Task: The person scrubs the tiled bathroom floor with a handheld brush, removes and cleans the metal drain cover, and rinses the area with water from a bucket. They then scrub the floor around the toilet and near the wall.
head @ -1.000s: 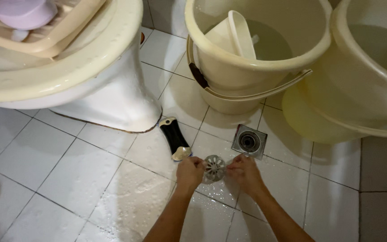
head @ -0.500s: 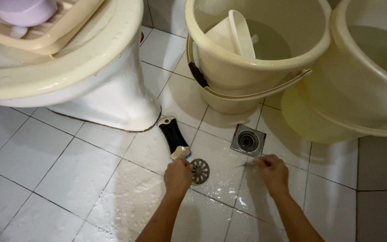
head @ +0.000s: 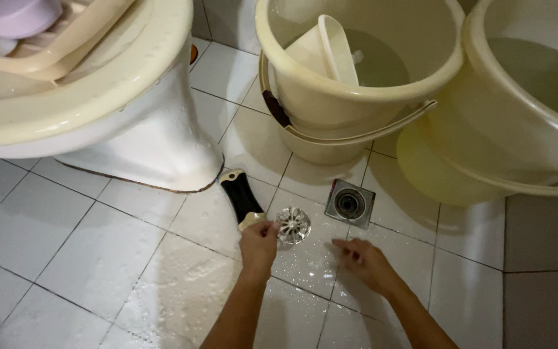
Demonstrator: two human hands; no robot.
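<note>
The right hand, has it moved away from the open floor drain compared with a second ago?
Yes. The right hand has drawn back toward the person and rests flat on the wet tile, farther from the square floor drain than before.

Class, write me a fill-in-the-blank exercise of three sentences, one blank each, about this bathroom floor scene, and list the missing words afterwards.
1. The left hand holds the round perforated metal drain cover by its ____ edge.
2. The square metal floor drain lies open, and the right hand rests on the wet white ____ floor.
3. A pale plastic scoop stands inside the cream plastic ____.

Missing words: left; tiled; bucket
</note>
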